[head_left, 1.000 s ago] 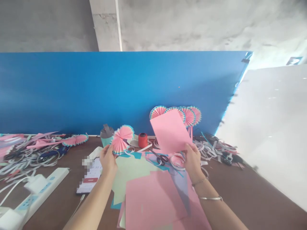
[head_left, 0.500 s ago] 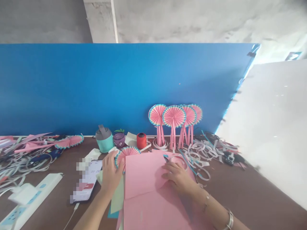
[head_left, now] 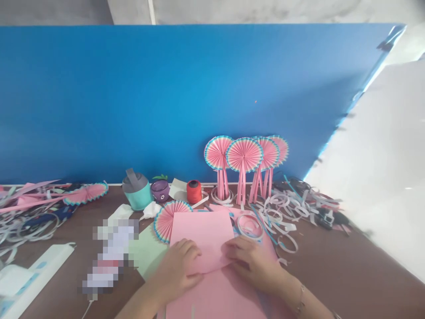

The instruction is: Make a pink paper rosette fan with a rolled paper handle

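Note:
A pink sheet [head_left: 203, 230] lies over more pink paper [head_left: 215, 292] in front of me. My left hand [head_left: 182, 266] is at the sheet's lower left edge, thumb and fingers closed on it. At its right edge, my right hand [head_left: 245, 261] has curled fingers pinching the sheet near the lower corner. A pleated pink fan [head_left: 168, 221] with a blue edge sits partly under the sheet's left side. Pale green paper [head_left: 149, 250] shows beside my left hand. A roll of tape [head_left: 250, 227] rests just beyond my right hand.
Several round pink fans [head_left: 244, 155] stand against the blue partition [head_left: 166, 97]. Also at the back are a teal cup [head_left: 137, 197], a purple pot [head_left: 160, 190] and a red thread spool [head_left: 194, 192]. Paper strips [head_left: 282, 208] pile up right; a phone [head_left: 113, 252] and power strip [head_left: 43, 274] lie left.
My left hand has moved from the fan down to the sheet's lower left edge. My right hand has come down along the right side, uncovering the tape roll. The camera view has tilted downward.

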`<state>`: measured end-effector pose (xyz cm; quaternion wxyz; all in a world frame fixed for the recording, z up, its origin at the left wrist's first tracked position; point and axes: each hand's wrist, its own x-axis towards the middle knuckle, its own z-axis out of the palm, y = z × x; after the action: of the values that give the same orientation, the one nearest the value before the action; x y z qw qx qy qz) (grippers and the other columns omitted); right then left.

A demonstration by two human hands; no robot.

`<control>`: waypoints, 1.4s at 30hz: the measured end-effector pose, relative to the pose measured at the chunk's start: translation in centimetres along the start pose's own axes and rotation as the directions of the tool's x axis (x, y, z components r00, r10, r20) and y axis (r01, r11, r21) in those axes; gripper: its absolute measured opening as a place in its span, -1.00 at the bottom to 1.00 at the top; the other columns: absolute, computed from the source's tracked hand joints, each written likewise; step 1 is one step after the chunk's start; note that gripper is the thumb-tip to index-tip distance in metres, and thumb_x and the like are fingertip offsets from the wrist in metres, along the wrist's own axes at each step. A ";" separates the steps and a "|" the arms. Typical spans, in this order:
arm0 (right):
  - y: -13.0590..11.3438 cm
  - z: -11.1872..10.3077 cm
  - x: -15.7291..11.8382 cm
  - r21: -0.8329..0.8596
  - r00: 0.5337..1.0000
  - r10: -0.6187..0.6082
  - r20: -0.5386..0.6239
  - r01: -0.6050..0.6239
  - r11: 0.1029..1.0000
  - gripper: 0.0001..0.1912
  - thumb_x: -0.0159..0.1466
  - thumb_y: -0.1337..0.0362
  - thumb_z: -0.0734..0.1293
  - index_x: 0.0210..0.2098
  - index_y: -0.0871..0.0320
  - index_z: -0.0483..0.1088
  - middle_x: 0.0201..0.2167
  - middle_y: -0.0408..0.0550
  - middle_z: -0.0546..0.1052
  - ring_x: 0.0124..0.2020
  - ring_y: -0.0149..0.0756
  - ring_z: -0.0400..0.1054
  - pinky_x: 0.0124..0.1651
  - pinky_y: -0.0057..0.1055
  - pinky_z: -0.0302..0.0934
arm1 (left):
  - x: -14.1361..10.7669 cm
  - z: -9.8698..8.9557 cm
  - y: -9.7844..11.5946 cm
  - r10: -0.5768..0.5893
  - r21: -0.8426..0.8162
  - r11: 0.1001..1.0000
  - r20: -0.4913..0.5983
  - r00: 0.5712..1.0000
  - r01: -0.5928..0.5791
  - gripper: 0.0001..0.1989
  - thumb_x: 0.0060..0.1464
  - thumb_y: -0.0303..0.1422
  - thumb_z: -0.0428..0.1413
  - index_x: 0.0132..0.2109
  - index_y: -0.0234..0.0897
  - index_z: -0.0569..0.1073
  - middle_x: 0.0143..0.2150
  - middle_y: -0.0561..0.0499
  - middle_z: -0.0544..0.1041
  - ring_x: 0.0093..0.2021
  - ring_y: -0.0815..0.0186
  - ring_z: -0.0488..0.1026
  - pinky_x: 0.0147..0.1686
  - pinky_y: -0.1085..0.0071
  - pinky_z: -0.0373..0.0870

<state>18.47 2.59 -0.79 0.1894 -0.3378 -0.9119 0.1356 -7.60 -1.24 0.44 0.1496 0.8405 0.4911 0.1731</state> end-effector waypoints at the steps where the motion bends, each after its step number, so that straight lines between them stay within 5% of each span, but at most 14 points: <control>1: 0.0 0.0 0.0 0.021 1.000 0.002 0.007 -0.002 1.000 -0.78 0.29 0.34 0.24 -0.15 0.06 0.49 -0.09 0.00 0.52 -0.11 -0.24 0.38 -0.04 -0.29 0.26 | -0.1 0.0 -0.1 0.012 0.005 1.000 0.004 1.000 -0.012 -0.81 -0.02 -0.43 0.22 -0.22 -0.24 0.41 -0.19 -0.01 0.49 -0.17 0.21 0.39 -0.18 0.29 0.32; 7: -0.7 0.1 -0.3 -0.008 1.000 -0.009 0.010 0.009 1.000 -0.77 0.28 0.31 0.25 -0.10 0.08 0.45 -0.10 0.03 0.50 -0.09 -0.19 0.34 0.01 -0.24 0.21 | -0.1 0.1 -0.1 0.063 0.029 0.997 0.066 0.996 -0.065 -0.88 0.10 -0.52 0.06 -0.38 -0.27 0.40 -0.33 0.01 0.46 -0.27 0.29 0.37 -0.28 0.37 0.27; 20: -1.7 1.2 0.1 -0.182 0.996 0.013 0.086 0.003 0.983 -0.82 0.18 0.51 0.21 -0.35 0.15 0.39 -0.36 -0.07 0.45 -0.31 -0.27 0.27 -0.20 -0.31 0.08 | -0.2 -0.1 0.0 0.044 0.031 0.998 0.136 0.990 -0.049 -0.84 0.17 -0.48 0.02 -0.38 -0.27 0.42 -0.32 0.00 0.46 -0.26 0.28 0.39 -0.29 0.39 0.27; 33: -1.8 1.3 0.1 -0.180 0.997 -0.049 0.058 0.058 0.982 -0.86 0.27 0.45 0.23 -0.32 0.13 0.39 -0.29 -0.07 0.47 -0.26 -0.27 0.28 -0.19 -0.33 0.09 | -0.1 -0.6 0.1 0.011 0.029 0.999 0.169 0.986 -0.016 -0.85 0.14 -0.48 0.02 -0.37 -0.27 0.44 -0.31 -0.02 0.47 -0.25 0.27 0.39 -0.27 0.38 0.28; 42: -1.7 1.5 0.1 -0.179 0.996 0.015 0.086 0.000 0.984 -0.78 0.14 0.54 0.20 -0.33 0.15 0.36 -0.31 -0.06 0.46 -0.27 -0.25 0.27 -0.20 -0.32 0.10 | -0.2 -0.7 0.1 0.008 -0.008 1.000 0.163 0.987 -0.007 -0.82 0.11 -0.54 -0.03 -0.34 -0.26 0.44 -0.29 -0.01 0.47 -0.24 0.28 0.38 -0.24 0.38 0.28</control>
<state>16.81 1.20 -1.43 0.1181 -0.3507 -0.9265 0.0685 -7.94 -1.36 1.12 0.1918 0.8531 0.4735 0.1061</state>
